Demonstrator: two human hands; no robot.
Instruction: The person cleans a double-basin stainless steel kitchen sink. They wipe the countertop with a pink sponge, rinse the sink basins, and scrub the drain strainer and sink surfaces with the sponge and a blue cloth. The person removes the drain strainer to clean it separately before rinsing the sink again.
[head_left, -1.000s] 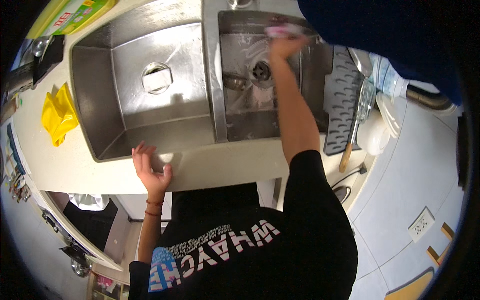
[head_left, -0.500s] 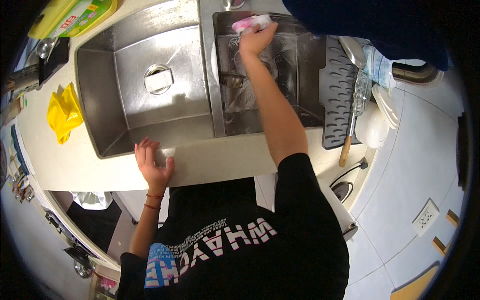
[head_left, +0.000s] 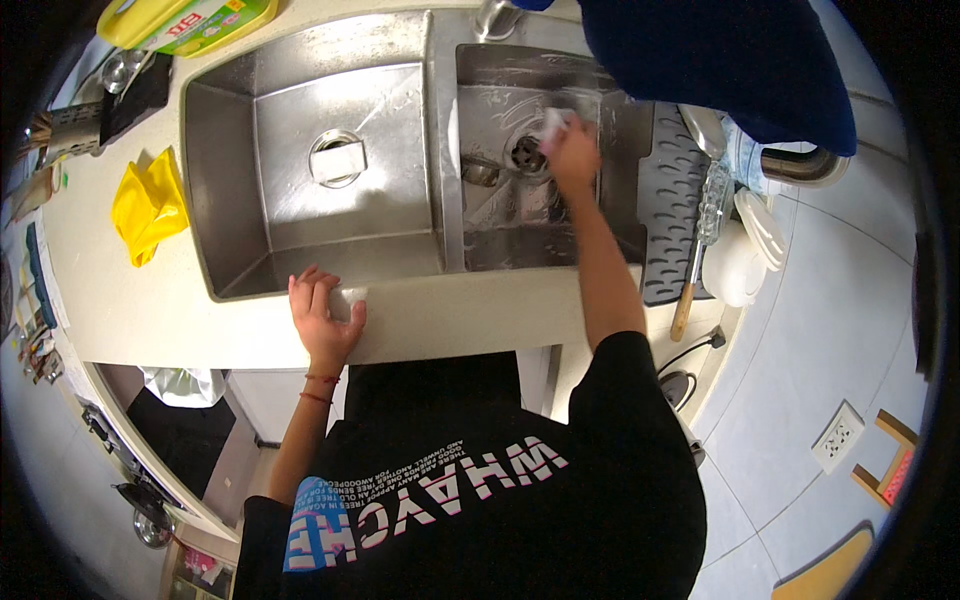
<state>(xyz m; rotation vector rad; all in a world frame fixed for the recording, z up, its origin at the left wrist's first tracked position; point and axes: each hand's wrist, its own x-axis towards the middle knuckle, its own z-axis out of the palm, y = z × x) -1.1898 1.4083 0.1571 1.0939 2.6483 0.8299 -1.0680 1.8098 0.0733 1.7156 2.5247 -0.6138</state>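
Right hand (head_left: 572, 152) moved from basin's back wall down to drain (head_left: 524, 152), fingers clamped on blurred cloth (head_left: 553, 121). Left hand (head_left: 322, 318) unchanged, flat, gripping nothing, on surface (head_left: 150, 300) edge.

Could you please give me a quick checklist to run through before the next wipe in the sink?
1. Right hand grips the pale cloth: ok.
2. Cloth sits by the drain in the right basin: ok.
3. Left hand braces on the counter edge: ok.
4. Left basin holds no dishes: ok.
5. Tap running: cannot tell, mostly out of view.
6. Yellow rag lies clear of the sink on the counter: ok.
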